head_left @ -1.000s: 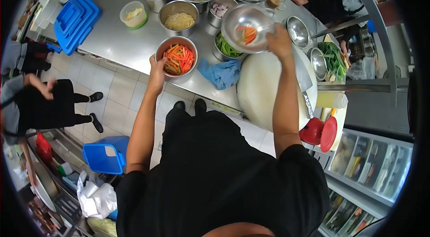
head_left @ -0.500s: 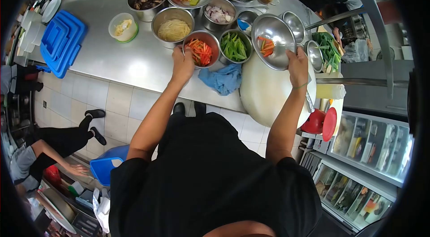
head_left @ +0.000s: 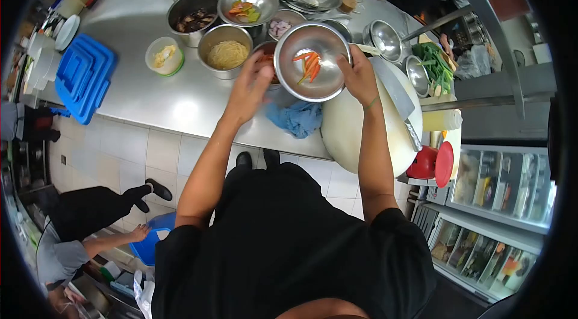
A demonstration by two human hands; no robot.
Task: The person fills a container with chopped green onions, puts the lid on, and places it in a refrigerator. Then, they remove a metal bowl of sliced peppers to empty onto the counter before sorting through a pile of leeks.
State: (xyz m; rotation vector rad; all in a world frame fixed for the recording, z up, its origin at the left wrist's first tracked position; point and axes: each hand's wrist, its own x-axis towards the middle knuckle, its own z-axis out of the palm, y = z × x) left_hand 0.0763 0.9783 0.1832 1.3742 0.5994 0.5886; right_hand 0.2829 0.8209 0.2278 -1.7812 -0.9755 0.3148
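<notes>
A shallow metal bowl [head_left: 325, 87] with a few orange-red strips [head_left: 311, 67] in it is held by its right rim in my right hand [head_left: 361, 78]. It hangs over the front row of pots, tilted toward me. My left hand [head_left: 245, 91] is open, thumb and fingers apart, just left of this bowl. Behind those fingers is the pot of red strips [head_left: 268, 48], mostly hidden. A crumpled blue cloth [head_left: 298, 119] lies on the counter below. Under my right forearm is a thick round white chopping board [head_left: 346, 132], with a cleaver [head_left: 394, 89] lying on it.
Several metal pots and bowls crowd the steel counter [head_left: 141, 93], including a pot of noodles [head_left: 208, 65]. A green-rimmed tub [head_left: 174, 71] and blue lids [head_left: 99, 93] are at left. Leafy greens [head_left: 433, 63] lie at right. Another person [head_left: 99, 198] reaches toward a blue bin [head_left: 144, 250].
My right hand has brought the metal bowl left, over the pots of green and red strips. My left hand has come off the red-strip pot's rim. The person at lower left has moved.
</notes>
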